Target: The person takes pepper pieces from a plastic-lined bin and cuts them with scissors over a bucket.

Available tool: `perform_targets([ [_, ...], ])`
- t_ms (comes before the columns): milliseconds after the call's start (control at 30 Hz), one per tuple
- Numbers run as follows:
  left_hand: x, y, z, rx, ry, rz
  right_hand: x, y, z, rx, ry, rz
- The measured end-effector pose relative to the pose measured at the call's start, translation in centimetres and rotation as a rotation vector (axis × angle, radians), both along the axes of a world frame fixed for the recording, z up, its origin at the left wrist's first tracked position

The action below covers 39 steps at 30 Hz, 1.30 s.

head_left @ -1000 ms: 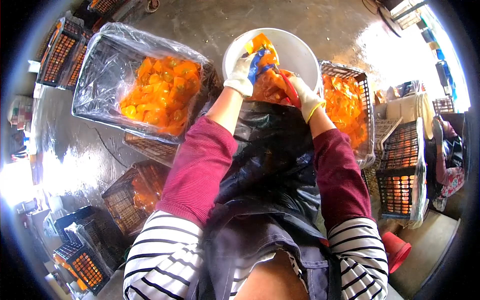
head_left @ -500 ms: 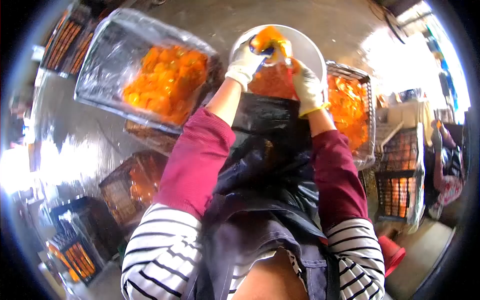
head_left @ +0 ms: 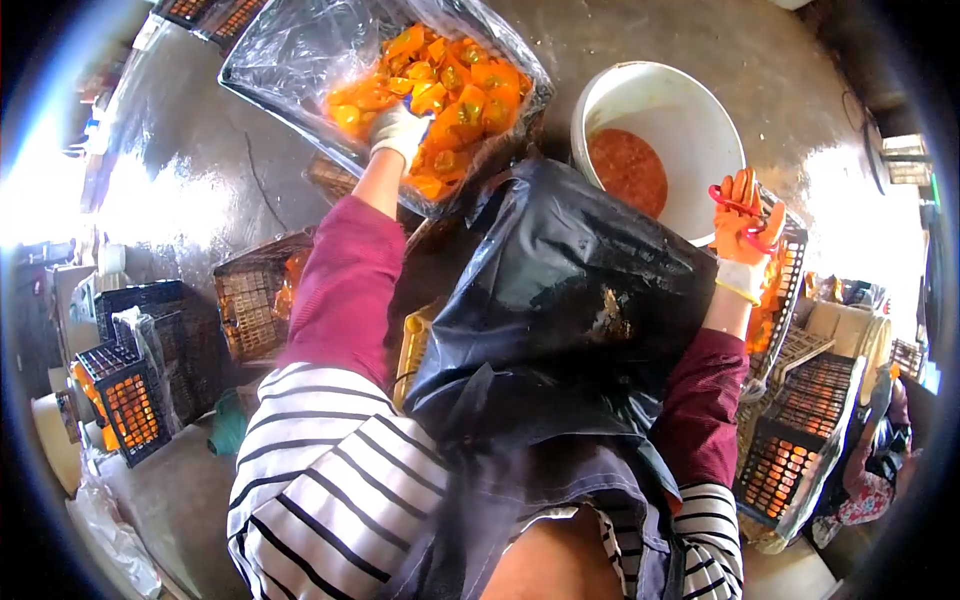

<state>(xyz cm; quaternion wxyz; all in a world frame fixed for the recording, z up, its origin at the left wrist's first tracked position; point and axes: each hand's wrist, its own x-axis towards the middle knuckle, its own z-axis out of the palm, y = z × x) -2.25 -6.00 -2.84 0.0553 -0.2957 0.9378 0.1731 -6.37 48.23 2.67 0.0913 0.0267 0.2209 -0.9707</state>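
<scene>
Partly hidden, left hand [head_left: 399,135] among orange pieces [head_left: 468,108]

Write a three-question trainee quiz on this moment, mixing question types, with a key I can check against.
1. Multiple choice: which container is the left hand at?
A) the yellow crate
B) the plastic-lined crate of orange pieces
C) the black crates at the far right

2. True or false: the white bucket is filled to its rim.

3. Fill in: the curved handles at the right hand are coloured ____.

Key:
1. B.
2. False; bare inner wall shows above the reddish pulp.
3. Red.
</scene>
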Motion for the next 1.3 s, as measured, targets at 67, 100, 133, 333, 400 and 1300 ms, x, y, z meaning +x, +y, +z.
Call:
perform_targets([
  [67,-0.9,3.2,2.5,-0.368,-0.296,-0.073,-0.2,-0.7,0.3,0.010,0.022,0.048],
  [100,-1.3,4.1,3.3,-0.382,-0.377,-0.100,-0.1,-1.7,0.9,0.099,-0.048,-0.039],
  [133,-1.5,4.1,3.1,-0.390,-0.378,-0.119,-0.2,-2.3,1.4,0.187,-0.114,-0.131],
  [333,-2.3,2.9,1.2,-0.241,-0.284,-0.233,0.0,-2.4,1.9,0.106,-0.098,-0.042],
  [400,-0.7,3.5,0.8,-0.123,-0.167,-0.235,0.0,-2.5,1.6,0.122,-0.033,-0.022],
  [1300,-9.5,23.7,7.6,1.814,0.767,0.104,1.2,-5.7,1.8,0.606,-0.087,0.136],
])
